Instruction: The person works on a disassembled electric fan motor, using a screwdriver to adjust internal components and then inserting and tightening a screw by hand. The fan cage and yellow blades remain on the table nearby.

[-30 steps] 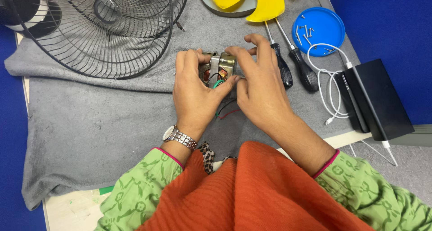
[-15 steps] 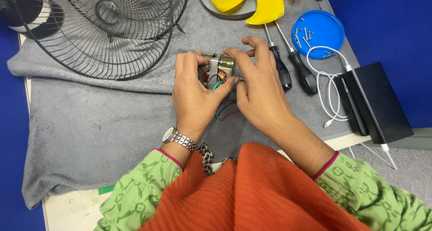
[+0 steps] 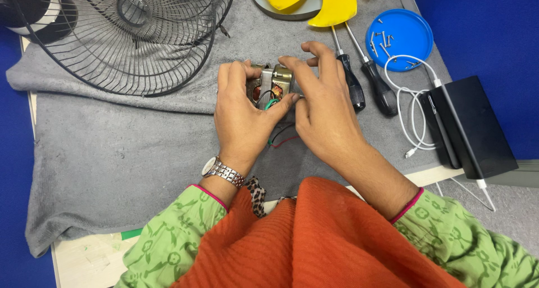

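Both of my hands hold a small metal fan motor point(image 3: 273, 85) over a grey cloth point(image 3: 129, 147). My left hand point(image 3: 241, 111) wraps its left side, thumb across the front. Gripping the motor's right end from above is my right hand point(image 3: 325, 105). Copper windings show inside the motor. Red, black and green wires point(image 3: 281, 135) trail from it toward me, onto the cloth.
A black wire fan grille point(image 3: 129, 35) lies at the back left. A yellow fan blade point(image 3: 331, 1), two black-handled screwdrivers point(image 3: 365, 83), a blue lid with several screws point(image 3: 400, 38), a white cable point(image 3: 410, 108) and a black box point(image 3: 469, 128) lie to the right.
The hands and motor have barely shifted. My right fingers have moved slightly along the motor's top.
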